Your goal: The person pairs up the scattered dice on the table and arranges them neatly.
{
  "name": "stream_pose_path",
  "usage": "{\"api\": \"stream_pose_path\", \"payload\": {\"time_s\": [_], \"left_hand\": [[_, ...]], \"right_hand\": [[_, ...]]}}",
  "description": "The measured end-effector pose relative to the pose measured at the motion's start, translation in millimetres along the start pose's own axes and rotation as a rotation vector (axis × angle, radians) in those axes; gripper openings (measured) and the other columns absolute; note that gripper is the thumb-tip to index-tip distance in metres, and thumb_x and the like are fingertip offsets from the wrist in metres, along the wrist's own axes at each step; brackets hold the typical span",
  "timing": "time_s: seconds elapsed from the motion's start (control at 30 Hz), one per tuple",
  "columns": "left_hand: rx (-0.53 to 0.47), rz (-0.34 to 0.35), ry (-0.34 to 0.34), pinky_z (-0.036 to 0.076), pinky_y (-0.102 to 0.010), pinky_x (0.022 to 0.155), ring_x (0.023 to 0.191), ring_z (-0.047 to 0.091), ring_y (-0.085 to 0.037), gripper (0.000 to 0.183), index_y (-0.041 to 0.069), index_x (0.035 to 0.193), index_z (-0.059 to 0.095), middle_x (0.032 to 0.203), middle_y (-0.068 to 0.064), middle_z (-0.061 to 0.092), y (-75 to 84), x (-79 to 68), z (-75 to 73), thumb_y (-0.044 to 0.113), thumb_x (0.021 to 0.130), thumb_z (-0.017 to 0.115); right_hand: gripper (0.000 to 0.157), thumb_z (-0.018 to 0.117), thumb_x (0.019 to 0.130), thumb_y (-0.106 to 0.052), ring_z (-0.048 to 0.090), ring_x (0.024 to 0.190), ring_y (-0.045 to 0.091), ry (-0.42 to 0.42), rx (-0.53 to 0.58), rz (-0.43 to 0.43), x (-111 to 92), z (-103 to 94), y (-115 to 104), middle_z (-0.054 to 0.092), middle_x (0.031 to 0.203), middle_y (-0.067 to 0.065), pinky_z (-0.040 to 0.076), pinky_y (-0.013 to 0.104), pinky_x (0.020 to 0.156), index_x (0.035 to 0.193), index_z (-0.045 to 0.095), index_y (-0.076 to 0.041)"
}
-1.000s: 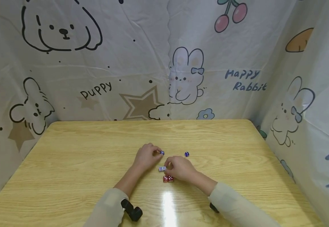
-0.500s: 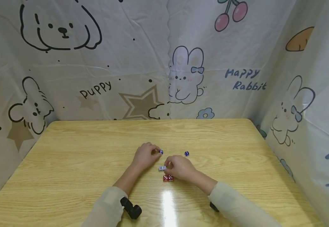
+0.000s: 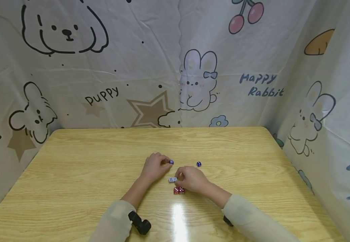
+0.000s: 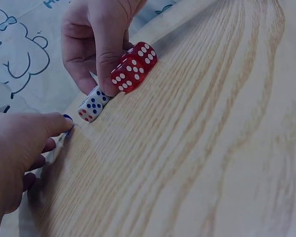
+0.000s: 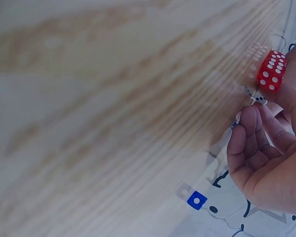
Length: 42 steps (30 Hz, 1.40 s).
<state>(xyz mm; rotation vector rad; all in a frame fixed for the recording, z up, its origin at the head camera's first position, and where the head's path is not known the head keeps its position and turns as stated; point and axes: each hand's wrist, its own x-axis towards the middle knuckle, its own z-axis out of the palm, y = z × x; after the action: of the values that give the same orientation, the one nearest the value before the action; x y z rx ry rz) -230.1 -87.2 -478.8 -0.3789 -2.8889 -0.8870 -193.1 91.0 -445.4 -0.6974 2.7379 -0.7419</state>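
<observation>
Dice, three pairs, two hands engaged

White dice [image 3: 172, 180]: mid-table, side by side; right hand [image 3: 191, 178] pinches their right end. Blue die [image 3: 171, 162]: just beyond, pinched in left hand [image 3: 155, 167]. Red dice [image 3: 179, 191]: nearer the person. Second blue die [image 3: 199, 164]: apart, right. Handling advised: light, level pressure, fingers off the red. Table [image 3: 87, 161]: extends widely both sides; far edge well off, cloth [image 3: 150, 77] behind.

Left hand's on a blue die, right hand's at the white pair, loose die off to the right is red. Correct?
Not quite: the loose die is blue, not red, as the head view shows. Rest holds: left hand on a blue die, right hand at the white pair.
</observation>
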Motion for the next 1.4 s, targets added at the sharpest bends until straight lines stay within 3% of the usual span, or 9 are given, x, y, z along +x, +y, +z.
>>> {"api": "stream_pose_path", "payload": {"time_s": [0.6, 0.97, 1.2, 1.4], "left_hand": [[-0.114, -0.011, 0.065, 0.037, -0.034, 0.079, 0.081, 0.051, -0.013, 0.021, 0.015, 0.092, 0.073, 0.083, 0.004, 0.062, -7.8, -2.2, 7.7, 0.031, 0.079, 0.072], [-0.118, -0.005, 0.084, 0.037, -0.034, 0.08, 0.081, 0.051, -0.012, 0.02, 0.017, 0.092, 0.073, 0.084, 0.005, 0.062, -9.6, -2.2, 9.9, 0.032, 0.079, 0.073], [-0.134, 0.003, 0.086, 0.037, -0.035, 0.082, 0.081, 0.051, -0.013, 0.02, 0.015, 0.09, 0.072, 0.085, 0.004, 0.063, -8.3, -4.2, 10.5, 0.031, 0.079, 0.072], [-0.128, 0.0, 0.09, 0.038, -0.036, 0.082, 0.082, 0.052, -0.013, 0.02, 0.015, 0.091, 0.072, 0.085, 0.003, 0.063, -8.8, -4.5, 8.9, 0.031, 0.079, 0.072]], "right_hand": [[0.015, 0.07, 0.081, -0.023, 0.048, 0.058, 0.006, 0.006, -0.018, -0.004, 0.9, 0.6, 1.0, 0.06, 0.068, -0.006, 0.038, 0.022, 0.052, 0.091, 0.067, -0.012], [0.014, 0.07, 0.081, -0.022, 0.048, 0.059, 0.006, 0.007, -0.017, -0.019, 0.0, -1.0, -0.3, 0.059, 0.067, -0.006, 0.039, 0.023, 0.053, 0.09, 0.067, -0.012], [0.022, 0.071, 0.08, -0.027, 0.049, 0.058, 0.007, -0.034, 0.021, 0.024, -0.6, -2.2, 0.8, 0.059, 0.068, -0.007, 0.04, 0.023, 0.053, 0.096, 0.066, -0.012], [0.023, 0.071, 0.081, -0.029, 0.049, 0.057, 0.006, -0.015, 0.017, 0.022, -1.7, -4.9, 1.6, 0.058, 0.067, -0.007, 0.04, 0.022, 0.052, 0.097, 0.067, -0.012]]}}
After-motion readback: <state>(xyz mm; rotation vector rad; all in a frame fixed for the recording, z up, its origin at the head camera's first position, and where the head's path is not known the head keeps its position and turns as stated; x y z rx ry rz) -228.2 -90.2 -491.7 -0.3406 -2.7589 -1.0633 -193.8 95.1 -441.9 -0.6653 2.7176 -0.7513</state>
